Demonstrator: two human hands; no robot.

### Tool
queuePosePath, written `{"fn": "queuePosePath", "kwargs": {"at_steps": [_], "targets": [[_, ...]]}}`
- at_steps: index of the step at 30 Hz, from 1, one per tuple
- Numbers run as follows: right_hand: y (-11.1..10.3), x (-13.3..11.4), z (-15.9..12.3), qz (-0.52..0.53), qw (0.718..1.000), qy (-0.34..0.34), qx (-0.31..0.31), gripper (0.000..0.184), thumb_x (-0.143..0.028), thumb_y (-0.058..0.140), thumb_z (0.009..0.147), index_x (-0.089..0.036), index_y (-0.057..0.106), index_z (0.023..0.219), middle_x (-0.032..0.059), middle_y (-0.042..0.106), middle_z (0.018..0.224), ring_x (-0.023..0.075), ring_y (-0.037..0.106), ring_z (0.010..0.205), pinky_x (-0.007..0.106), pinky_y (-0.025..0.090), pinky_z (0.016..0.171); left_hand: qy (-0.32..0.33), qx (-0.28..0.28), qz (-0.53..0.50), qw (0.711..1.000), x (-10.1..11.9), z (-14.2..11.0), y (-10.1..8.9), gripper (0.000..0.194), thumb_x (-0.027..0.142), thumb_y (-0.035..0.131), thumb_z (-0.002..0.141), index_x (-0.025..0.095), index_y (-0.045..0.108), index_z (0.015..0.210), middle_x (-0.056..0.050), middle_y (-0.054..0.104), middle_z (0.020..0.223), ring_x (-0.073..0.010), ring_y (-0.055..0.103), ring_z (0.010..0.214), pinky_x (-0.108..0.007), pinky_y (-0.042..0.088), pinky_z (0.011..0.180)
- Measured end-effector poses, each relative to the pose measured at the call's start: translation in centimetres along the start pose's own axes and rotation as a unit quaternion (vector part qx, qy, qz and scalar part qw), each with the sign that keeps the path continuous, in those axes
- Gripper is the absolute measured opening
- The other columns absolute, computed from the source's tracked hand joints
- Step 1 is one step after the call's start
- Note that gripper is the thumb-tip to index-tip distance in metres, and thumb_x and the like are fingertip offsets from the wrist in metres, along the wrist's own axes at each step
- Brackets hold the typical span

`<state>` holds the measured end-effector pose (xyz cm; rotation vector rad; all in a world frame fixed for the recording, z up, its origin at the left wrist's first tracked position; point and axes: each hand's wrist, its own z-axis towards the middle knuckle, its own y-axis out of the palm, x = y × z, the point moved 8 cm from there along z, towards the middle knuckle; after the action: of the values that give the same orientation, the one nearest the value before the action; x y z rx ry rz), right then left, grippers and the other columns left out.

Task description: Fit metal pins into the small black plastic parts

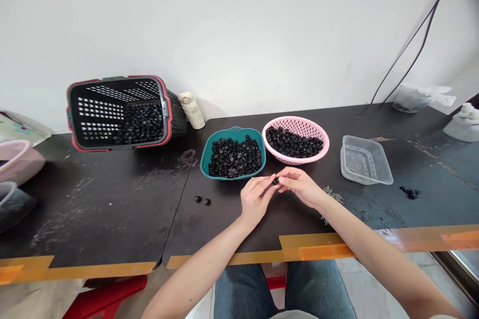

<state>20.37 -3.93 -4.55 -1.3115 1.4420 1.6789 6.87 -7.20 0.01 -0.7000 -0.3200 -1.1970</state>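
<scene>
Between the fingertips of both hands is a small round black part point(276, 181), partly covered by the fingers. My left hand point(256, 196) pinches it from the left, and my right hand point(298, 185) pinches it from the right. Just behind the hands stand a teal basin point(204, 164) full of black disc-like parts and a pink perforated basket point(325, 152) of small black parts. Two black round pieces point(202, 200) lie on the table left of my left hand. Thin metal pieces point(333, 194) lie in a pile, partly hidden by my right forearm.
A clear plastic box point(385, 175) with small metal pieces stands at right, beside a few black parts point(410, 192). A dark red-rimmed basket point(169, 109) lies tipped at back left, near a white bottle point(192, 111). Orange tape point(254, 257) runs along the table's front edge.
</scene>
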Motion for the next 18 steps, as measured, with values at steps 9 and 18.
{"fn": "queuePosePath", "kwargs": {"at_steps": [9,18], "targets": [[0.1,-1.7,-0.2,-0.071,0.992,-0.104,0.031,0.018,-0.031,0.081,0.067,-0.020,0.071,0.076,0.0032,0.069,0.082,0.0138,0.062,0.069,0.026,0.053,0.059,-0.023,0.008,-0.021,1.000,-0.1,0.2,-0.1,0.025,0.015,0.066,0.081,0.021,0.065,0.105,-0.003,0.070,0.094,-0.0133,0.065,0.079,-0.029,0.053,0.076],[0.2,-1.3,-0.3,-0.055,0.993,-0.105,0.027,0.014,-0.029,0.080,0.069,-0.021,0.070,0.075,0.0024,0.068,0.085,0.0134,0.063,0.071,0.026,0.053,0.060,-0.006,0.027,-0.017,0.999,0.1,0.1,-0.4,0.022,0.014,0.066,0.081,0.020,0.065,0.102,-0.004,0.071,0.096,-0.0162,0.067,0.085,-0.032,0.054,0.077]]}}
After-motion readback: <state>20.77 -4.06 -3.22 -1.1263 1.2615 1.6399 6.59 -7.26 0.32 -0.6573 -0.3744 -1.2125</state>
